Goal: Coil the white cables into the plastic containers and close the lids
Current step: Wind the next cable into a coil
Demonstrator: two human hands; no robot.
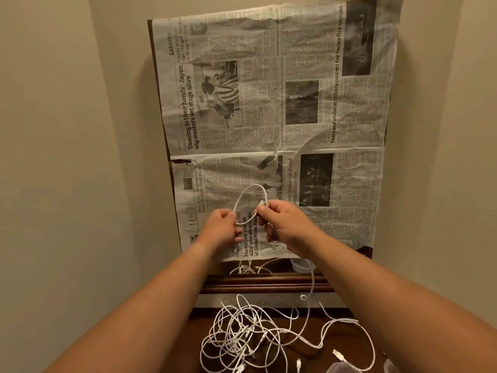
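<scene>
So right now the left hand (224, 227) and right hand (285, 227) are both up in front of the newspaper (269, 103), each pinching one white cable (251, 188) so it makes a small loop between them. Its loose end hangs down from the right hand toward the wooden table (347, 343), where the other cables (242, 337) sit in a tangled pile. A plastic container (341, 368) barely peeks in at the bottom edge.

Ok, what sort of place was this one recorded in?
Probably a room in a home: a dark wooden furniture top stands in a corner of plain beige walls, newspaper covers the wood-framed upright panel behind it, and white cables lie tangled on the wood.
</scene>
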